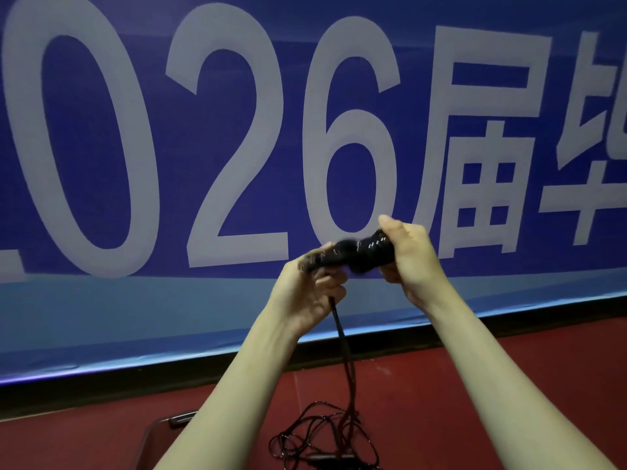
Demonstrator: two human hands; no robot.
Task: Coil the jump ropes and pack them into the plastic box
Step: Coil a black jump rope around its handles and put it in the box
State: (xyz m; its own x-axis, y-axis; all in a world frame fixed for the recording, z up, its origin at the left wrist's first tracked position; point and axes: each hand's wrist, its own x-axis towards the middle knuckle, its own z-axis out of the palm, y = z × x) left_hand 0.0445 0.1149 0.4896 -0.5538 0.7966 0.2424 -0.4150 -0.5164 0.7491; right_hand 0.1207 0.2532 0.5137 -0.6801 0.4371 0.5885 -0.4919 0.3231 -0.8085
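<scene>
Both hands grasp black braided jump rope (359, 254) bundle, raised.
Left hand (305, 293) and right hand (412, 262) clenched around it; strand hangs to loose tangle on red floor (441, 385).

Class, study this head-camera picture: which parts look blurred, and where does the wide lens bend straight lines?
Head view: motion blur smears the left hand and the dark wound bundle of jump rope; the right hand is sharper; the loose rope on the red floor stays readable. The banner has a lower edge that bows and slants, showing lens distortion. Lighting is even, without harsh glare.
</scene>
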